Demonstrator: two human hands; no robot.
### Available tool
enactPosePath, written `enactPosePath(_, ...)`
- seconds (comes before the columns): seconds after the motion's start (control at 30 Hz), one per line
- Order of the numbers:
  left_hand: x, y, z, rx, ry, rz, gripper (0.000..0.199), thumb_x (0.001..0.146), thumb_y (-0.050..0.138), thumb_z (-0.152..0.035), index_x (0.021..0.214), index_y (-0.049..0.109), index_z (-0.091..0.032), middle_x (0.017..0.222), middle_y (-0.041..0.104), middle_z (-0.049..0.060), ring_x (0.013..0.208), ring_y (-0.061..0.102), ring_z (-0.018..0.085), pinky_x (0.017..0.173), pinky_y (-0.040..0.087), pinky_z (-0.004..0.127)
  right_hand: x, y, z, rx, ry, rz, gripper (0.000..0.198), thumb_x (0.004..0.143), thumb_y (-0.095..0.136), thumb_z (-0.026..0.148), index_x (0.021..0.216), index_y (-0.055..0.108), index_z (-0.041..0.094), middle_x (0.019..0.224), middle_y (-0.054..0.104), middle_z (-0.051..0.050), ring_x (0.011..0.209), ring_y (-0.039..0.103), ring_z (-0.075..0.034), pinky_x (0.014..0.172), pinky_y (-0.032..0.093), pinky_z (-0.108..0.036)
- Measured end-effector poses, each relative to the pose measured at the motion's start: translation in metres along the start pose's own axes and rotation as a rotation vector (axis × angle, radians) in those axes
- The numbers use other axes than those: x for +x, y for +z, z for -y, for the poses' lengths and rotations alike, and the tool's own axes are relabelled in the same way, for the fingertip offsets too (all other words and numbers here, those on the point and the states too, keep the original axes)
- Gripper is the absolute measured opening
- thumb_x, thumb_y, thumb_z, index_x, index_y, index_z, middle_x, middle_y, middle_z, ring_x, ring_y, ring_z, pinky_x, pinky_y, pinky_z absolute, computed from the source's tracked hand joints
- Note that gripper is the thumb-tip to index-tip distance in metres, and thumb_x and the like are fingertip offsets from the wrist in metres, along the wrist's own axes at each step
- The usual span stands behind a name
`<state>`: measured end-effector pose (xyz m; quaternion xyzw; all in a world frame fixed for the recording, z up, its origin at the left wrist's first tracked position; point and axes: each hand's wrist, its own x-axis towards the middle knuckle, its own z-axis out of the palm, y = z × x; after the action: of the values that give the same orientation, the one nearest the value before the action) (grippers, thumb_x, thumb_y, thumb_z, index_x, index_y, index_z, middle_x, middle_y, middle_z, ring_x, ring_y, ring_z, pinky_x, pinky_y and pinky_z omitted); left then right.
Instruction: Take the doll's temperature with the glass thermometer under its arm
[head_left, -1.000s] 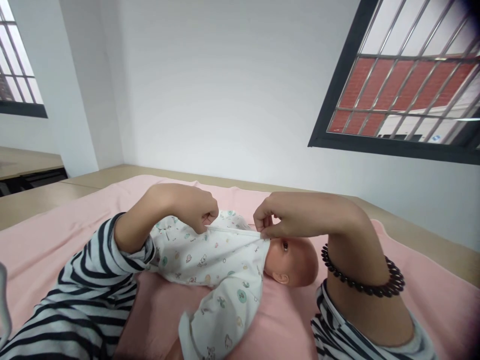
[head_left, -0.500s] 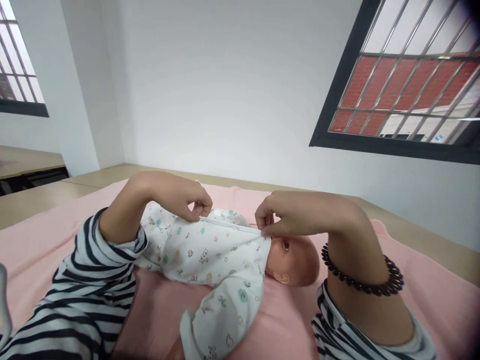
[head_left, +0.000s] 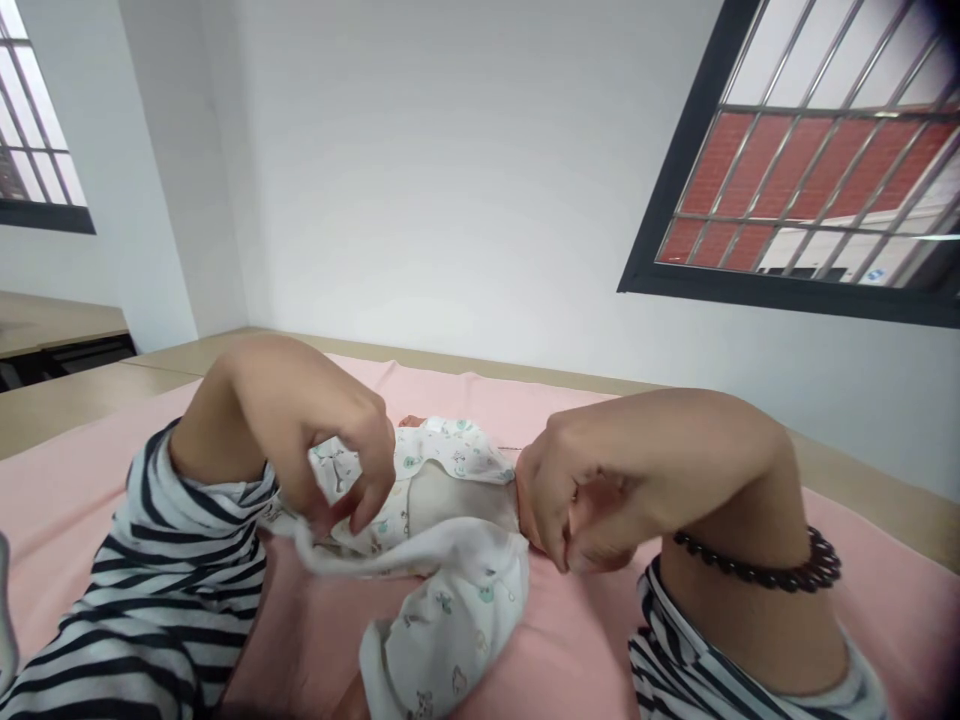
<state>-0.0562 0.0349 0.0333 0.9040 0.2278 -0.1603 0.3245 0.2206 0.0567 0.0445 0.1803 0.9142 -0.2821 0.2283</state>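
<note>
A baby doll lies on its back, its head to the right, largely behind my right hand (head_left: 592, 480). It wears a white printed wrap shirt (head_left: 457, 440). The front flap (head_left: 450, 560) is folded toward me, baring the doll's pale torso (head_left: 442, 497). My left hand (head_left: 337, 450) bends over the lower shirt, thumb and fingers closed at the blurred flap edge. My right hand's thumb and fingertips come together beside the doll's neck, just off the collar; anything between them is hidden. One sleeve (head_left: 435, 650) lies toward me.
A pink cloth (head_left: 300, 640) covers the wooden table (head_left: 172, 365) beneath the doll. Behind stand a white wall (head_left: 450, 200) and a barred window (head_left: 795, 180) at right. Another table (head_left: 60, 320) is at far left. A grey curved object (head_left: 6, 610) shows at the left edge.
The shirt's front flap has swung from across the torso toward me, opening the shirt. My left hand moved left and nearer; my right hand came lower and now covers most of the head.
</note>
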Motion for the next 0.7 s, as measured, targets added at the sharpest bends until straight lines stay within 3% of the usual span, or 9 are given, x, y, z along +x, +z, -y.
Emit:
enactPosePath(0.1,-0.002,0.008,-0.01,0.02,-0.057,-0.062,0.023,0.085,0.075,-0.021,0.108,0.076,-0.024,0.104,0.073,0.007,0.101,0.064,0.02,0.095,0.044,0.026,-0.003,0.003,0.007,0.016,0.017,-0.074,0.023,0.089,0.069,0.022,0.11,0.076,0.013,0.108,0.073,-0.005,0.096,0.066,-0.013,0.084,0.046,-0.019)
enactPosePath(0.2,0.01,0.01,-0.004,0.158,-0.241,-0.224,0.026,0.085,0.076,-0.027,0.111,0.076,-0.027,0.109,0.072,0.006,0.104,0.063,0.021,0.091,0.042,0.025,0.005,0.002,-0.002,-0.116,0.191,-0.251,0.026,0.09,0.067,0.024,0.114,0.076,0.021,0.108,0.073,0.0,0.095,0.065,-0.014,0.078,0.045,-0.021)
enactPosePath(0.27,0.024,0.007,0.006,0.232,-0.328,-0.244,0.029,0.082,0.079,-0.033,0.11,0.077,-0.028,0.11,0.071,0.005,0.101,0.062,0.022,0.09,0.041,0.026,0.016,-0.003,-0.013,-0.207,0.321,-0.295,0.031,0.087,0.065,0.025,0.116,0.075,0.025,0.106,0.073,0.001,0.088,0.064,-0.015,0.07,0.043,-0.022)
enactPosePath(0.33,0.038,0.003,0.014,0.277,-0.381,-0.197,0.035,0.079,0.082,-0.035,0.114,0.077,-0.03,0.112,0.071,0.004,0.098,0.062,0.022,0.088,0.041,0.026,0.031,-0.009,-0.024,-0.232,0.392,-0.248,0.032,0.083,0.068,0.028,0.114,0.076,0.026,0.101,0.073,0.002,0.083,0.063,-0.015,0.066,0.041,-0.023)
enactPosePath(0.5,0.057,0.002,0.013,0.345,-0.471,-0.114,0.056,0.075,0.086,-0.034,0.129,0.07,-0.036,0.122,0.069,0.004,0.104,0.063,0.025,0.084,0.041,0.029,0.063,-0.018,-0.033,-0.174,0.318,-0.005,0.037,0.08,0.074,0.036,0.114,0.077,0.021,0.102,0.073,0.0,0.087,0.062,-0.015,0.068,0.04,-0.022)
enactPosePath(0.7,0.057,0.013,0.004,0.42,-0.568,-0.231,0.059,0.075,0.086,-0.041,0.131,0.069,-0.033,0.111,0.071,0.007,0.087,0.063,0.024,0.072,0.04,0.029,0.068,-0.01,-0.018,-0.251,0.453,-0.044,0.041,0.077,0.077,0.037,0.117,0.076,0.024,0.105,0.073,0.003,0.084,0.06,-0.016,0.065,0.04,-0.024)
